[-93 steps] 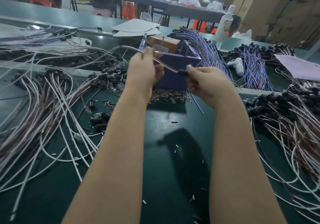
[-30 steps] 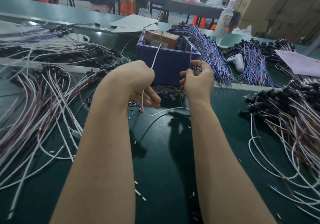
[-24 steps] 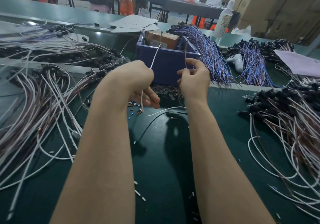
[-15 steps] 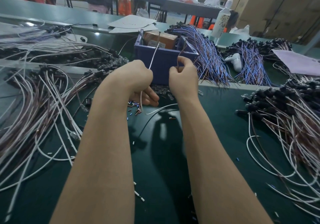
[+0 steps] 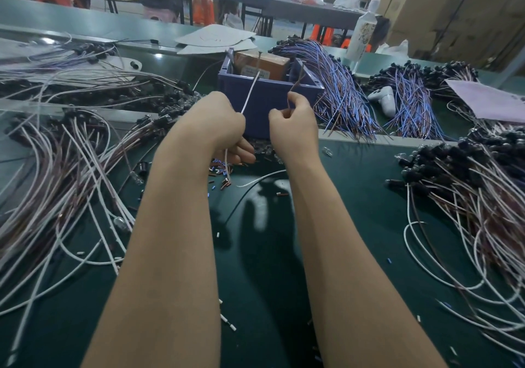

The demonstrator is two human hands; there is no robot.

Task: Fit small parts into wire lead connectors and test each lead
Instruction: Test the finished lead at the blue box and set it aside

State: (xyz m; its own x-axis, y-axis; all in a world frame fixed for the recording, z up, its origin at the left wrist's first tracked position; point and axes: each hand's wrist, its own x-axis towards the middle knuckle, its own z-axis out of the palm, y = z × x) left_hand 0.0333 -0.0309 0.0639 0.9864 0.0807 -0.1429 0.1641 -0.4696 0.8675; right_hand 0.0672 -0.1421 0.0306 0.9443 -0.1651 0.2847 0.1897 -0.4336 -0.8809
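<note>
Head view: the right hand (image 5: 292, 120) has slid over, close to the left hand (image 5: 216, 120), in front of the blue box (image 5: 270, 92). The left hand's fingers curl tight round the white wire (image 5: 250, 95). The right hand pinches the brown wire (image 5: 295, 83). Both wire ends poke up toward the box. The lead's black plug is hidden now. I think the part is in and the test comes next.

My dark green workbench (image 5: 355, 225) carries heaps of white-and-brown wire leads (image 5: 65, 174) on both sides, a blue plastic bin (image 5: 270, 97), and scattered bits (image 5: 221, 176), perhaps sleeves.
</note>
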